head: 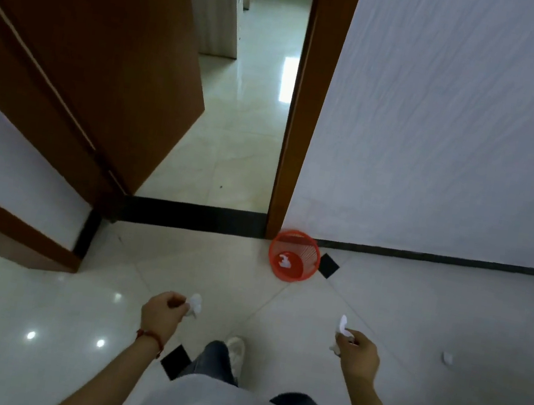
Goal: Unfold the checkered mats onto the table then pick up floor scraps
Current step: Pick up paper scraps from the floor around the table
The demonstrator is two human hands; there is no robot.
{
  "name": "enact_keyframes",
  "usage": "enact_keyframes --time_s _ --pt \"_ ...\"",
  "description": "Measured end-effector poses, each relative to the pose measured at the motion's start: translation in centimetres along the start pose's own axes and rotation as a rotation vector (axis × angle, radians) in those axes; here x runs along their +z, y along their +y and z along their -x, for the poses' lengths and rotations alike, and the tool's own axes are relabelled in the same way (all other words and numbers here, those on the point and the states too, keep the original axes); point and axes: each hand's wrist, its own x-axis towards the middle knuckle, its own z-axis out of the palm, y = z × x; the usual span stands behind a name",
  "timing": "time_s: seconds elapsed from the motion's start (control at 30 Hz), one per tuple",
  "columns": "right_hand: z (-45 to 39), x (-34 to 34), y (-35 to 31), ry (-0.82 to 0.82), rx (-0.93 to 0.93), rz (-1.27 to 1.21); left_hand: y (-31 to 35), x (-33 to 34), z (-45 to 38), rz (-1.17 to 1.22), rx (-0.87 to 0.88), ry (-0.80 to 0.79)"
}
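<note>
Hands: left hand (162, 312) and right hand (357, 353) each pinch a paper scrap, lower centre, carried for binning.
Bin (294, 255): centre, by the door frame, one scrap inside.

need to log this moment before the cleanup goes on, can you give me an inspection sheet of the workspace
surface: glossy pale tiled floor with small black diamond insets; no table or checkered mats in view
job's things: white scrap lying on the floor to the right; another white scrap inside the orange mesh basket
clutter: nothing seen
grippers: left hand pinches a white scrap piece; right hand pinches a white paper bit
cables: nothing seen
surroundings: open brown door, white wall, basket on the floor against the door frame
</note>
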Motion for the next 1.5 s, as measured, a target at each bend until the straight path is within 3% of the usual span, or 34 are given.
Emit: enact_keyframes --time_s 0.23,0.47,0.77,1.13,1.3,1.5 --pt "-6.0 0.1 -1.7 0.021 0.119 -0.010 12.1 5.2 -9.9 -0.122 0.178 -0.156" --pt "-13.2 0.0 -3.3 0.028 0.204 -0.014 17.6 11.7 -14.7 -0.197 0.165 -0.221" --pt "-22.7 2.6 -3.6 0.022 0.289 -0.064 19.3 21.2 -19.7 -0.340 0.103 -0.350" --pt "-29.8 8.9 1.6 0.057 0.319 -0.073 15.7 33.4 -28.7 -0.480 0.065 -0.425" --pt "-30.3 10.1 2.3 -0.028 0.355 -0.040 15.0 35.1 -30.3 -0.536 0.085 -0.509" --pt "-30.7 11.7 0.5 -0.085 0.335 0.000 14.2 32.4 -30.2 -0.640 0.161 -0.585"
